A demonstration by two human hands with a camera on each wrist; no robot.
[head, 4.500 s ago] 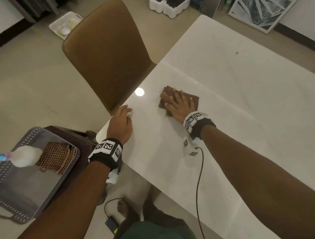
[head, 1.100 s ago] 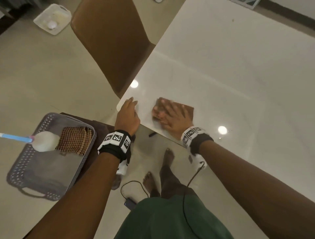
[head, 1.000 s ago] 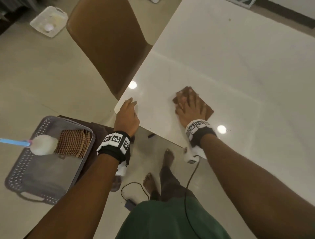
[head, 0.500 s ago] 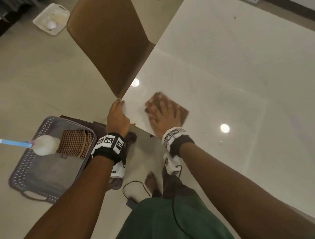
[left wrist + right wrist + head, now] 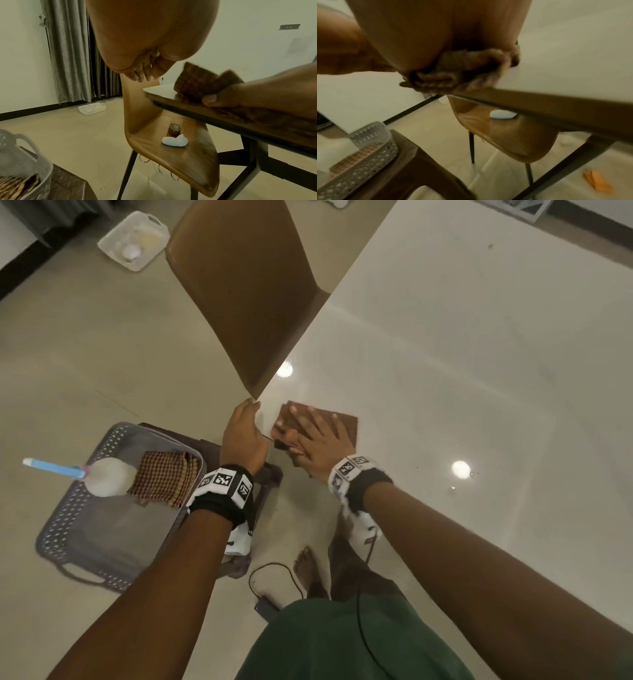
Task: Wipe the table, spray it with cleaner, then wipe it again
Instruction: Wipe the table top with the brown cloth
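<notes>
The head camera looks steeply down from above onto the near corner of the white table (image 5: 445, 354) and the floor beside it. Both wrist cameras sit low and close at that corner's edge, looking out under the palms. The left wrist view faces the brown chair (image 5: 171, 148); the right shares that chair (image 5: 505, 135) and the grey basket (image 5: 373, 148).
</notes>
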